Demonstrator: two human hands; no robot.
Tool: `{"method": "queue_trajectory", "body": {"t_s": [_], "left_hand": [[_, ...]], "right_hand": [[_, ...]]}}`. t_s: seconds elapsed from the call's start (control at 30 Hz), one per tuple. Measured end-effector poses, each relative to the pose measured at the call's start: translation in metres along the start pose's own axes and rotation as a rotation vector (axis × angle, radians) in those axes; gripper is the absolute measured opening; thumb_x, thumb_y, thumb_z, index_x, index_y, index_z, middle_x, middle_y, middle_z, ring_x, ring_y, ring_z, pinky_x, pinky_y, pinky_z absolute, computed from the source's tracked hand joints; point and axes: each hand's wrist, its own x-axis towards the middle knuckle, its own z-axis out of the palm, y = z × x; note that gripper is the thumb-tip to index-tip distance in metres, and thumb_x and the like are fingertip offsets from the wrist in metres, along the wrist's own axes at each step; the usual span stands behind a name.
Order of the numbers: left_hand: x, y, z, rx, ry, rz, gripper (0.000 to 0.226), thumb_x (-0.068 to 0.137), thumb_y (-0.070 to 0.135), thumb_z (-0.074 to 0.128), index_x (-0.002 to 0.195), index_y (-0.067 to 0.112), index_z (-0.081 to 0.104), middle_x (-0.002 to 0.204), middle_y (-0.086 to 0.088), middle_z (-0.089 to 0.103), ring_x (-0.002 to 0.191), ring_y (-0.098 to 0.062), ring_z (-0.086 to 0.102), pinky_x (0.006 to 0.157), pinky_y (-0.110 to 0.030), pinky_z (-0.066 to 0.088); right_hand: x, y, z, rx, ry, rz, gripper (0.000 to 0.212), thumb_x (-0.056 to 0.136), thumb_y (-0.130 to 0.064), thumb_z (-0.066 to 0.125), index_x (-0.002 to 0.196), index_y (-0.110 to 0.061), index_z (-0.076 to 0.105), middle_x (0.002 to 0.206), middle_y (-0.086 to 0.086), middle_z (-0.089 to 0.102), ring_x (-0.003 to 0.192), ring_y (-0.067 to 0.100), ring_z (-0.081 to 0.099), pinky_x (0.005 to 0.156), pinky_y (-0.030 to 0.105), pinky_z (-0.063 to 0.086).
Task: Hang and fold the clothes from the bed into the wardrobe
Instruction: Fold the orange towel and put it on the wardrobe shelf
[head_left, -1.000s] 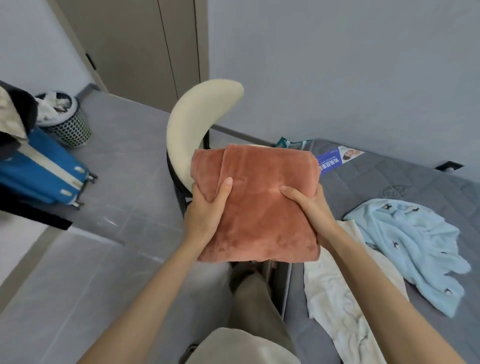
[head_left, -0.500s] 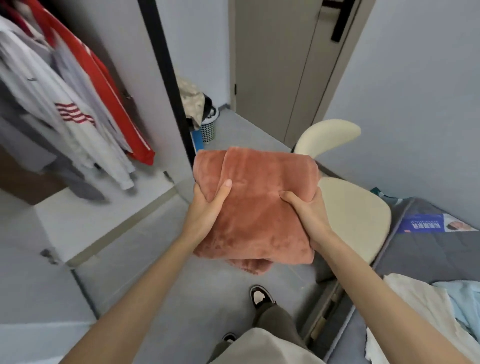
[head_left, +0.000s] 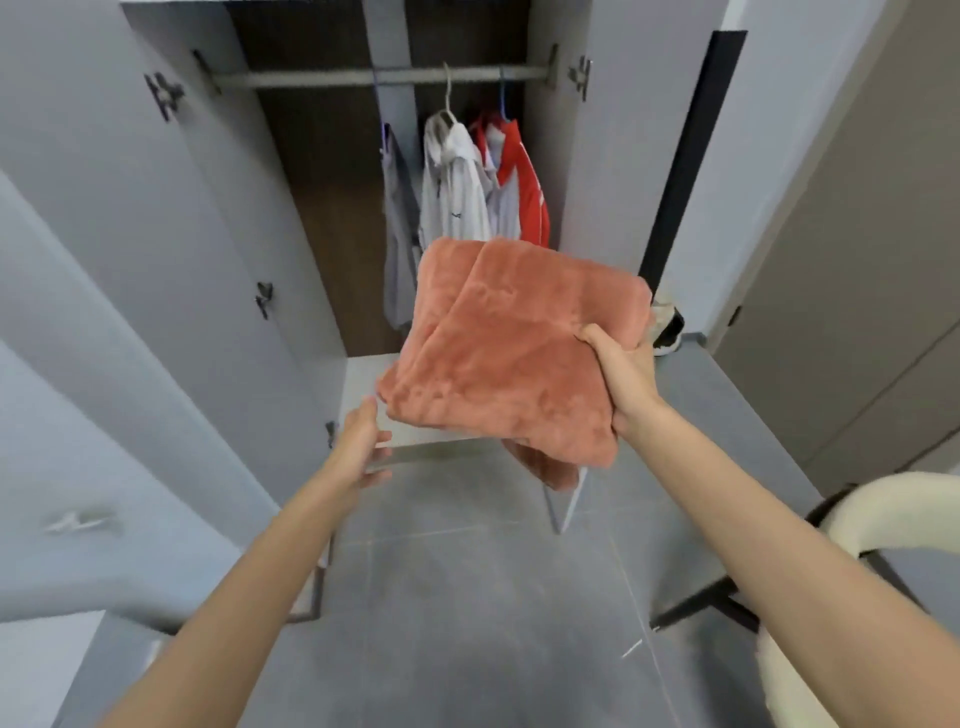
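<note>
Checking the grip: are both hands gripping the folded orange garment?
No: only the right hand grips the garment; the left hand is open beside it.

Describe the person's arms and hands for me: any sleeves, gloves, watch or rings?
No sleeves in view: the left forearm and right forearm are bare as far back as the picture's edge. The left hand and right hand wear no gloves, and no watch, bracelet or ring shows on the sides facing the camera.

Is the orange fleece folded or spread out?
Folded: the fleece is a compact layered square in the right hand, one end drooping.
</note>
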Motion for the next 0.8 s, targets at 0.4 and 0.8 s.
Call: {"method": "queue_trajectory", "body": {"t_s": [0.4,0.8], "left_hand": [[0.004,0.05,-0.047,-0.825,-0.446,-0.232,0.078,0.095,0.066,0.014,0.143,0.008,0.035,0.132,-0.025,0.055,0.126,-0.044,0.049,0.108,-0.056,0.031],[0.112,0.123,-0.068,-0.081,-0.478,0.068,0.064,0.072,0.048,0.076,0.131,0.039,0.053,0.139,0.003,0.052,0.132,-0.021,0.042,0.11,-0.056,0.028]], "right_hand": [[0.056,-0.061,0.099,0.192,-0.469,0.329,0.031,0.085,-0.014,0.053,0.059,-0.012,0.069,0.061,0.001,0.064,0.055,0.016,0.066,0.052,0.022,0.054],[0.096,-0.12,0.191,0.037,-0.291,0.22,0.042,0.085,-0.05,0.061,0.077,-0.01,0.055,0.06,0.001,0.054,0.051,0.023,0.05,0.057,0.025,0.042]]}}
